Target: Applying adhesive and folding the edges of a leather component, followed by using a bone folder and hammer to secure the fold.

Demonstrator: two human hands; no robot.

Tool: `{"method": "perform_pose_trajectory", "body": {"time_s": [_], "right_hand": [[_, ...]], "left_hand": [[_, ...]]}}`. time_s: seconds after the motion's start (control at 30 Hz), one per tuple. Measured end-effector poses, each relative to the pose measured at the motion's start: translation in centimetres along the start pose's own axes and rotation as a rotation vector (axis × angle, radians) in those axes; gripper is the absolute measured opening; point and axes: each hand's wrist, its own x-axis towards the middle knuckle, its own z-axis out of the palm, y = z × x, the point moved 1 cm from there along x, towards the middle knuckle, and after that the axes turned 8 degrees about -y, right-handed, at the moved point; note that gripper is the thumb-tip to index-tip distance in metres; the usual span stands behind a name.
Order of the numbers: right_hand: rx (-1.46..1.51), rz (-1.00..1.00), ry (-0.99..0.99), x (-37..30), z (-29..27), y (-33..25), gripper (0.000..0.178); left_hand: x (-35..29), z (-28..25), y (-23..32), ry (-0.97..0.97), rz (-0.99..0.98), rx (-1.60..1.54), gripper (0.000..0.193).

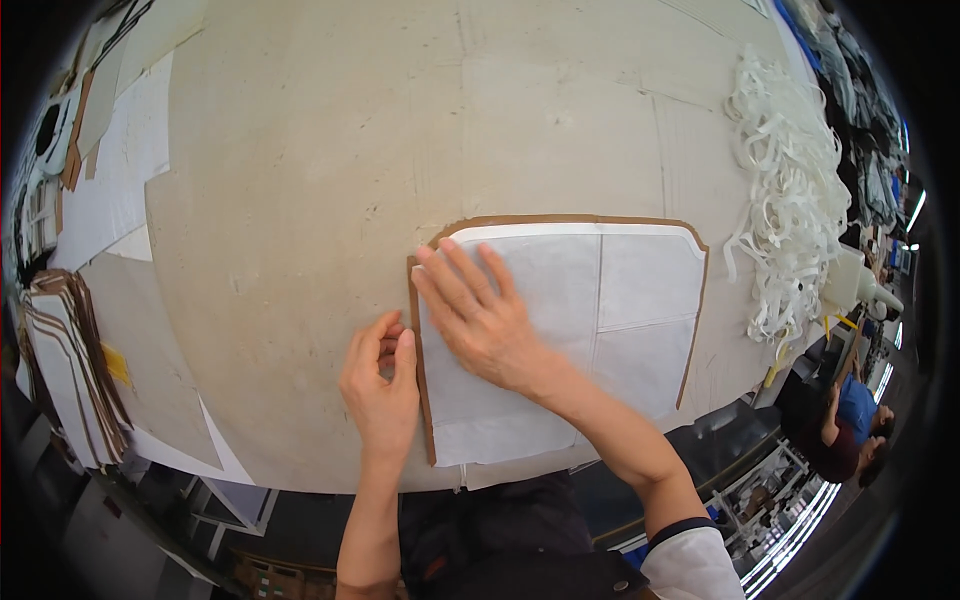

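Observation:
A white sheet-like panel (645, 285) with thin seam lines and a brown border lies flat on the table in front of me. The border follows its left, far and right sides, and the far corners are cut or rounded. My right hand (480, 320) rests palm down across the panel's upper left part, fingers stretched toward the far left corner. Just outside the left border is my left hand (382, 375), loosely curled, with a gap between thumb and fingers. Nothing shows in it. The right hand and forearm cover part of the panel.
The wide beige table (300, 200) has joints and small marks. A heap of white strips (785, 190) lies along its right side, near a pale bottle-like container (850, 282). Brown-edged white panels (70, 370) are stacked at the left edge. Two people (850, 420) are at the far right.

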Motion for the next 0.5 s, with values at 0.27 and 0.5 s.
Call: {"method": "perform_pose_trajectory", "body": {"time_s": [0.27,0.5], "right_hand": [[0.203,0.092,0.003,-3.0,-0.8,0.7,0.083],[0.078,0.19,-0.01,-4.8,-1.1,0.9,0.082]], "left_hand": [[-0.7,1.0,0.9,-0.024,-0.091,0.063,0.035],[-0.5,4.3,1.3,0.174,0.452,0.525,0.042]]}}
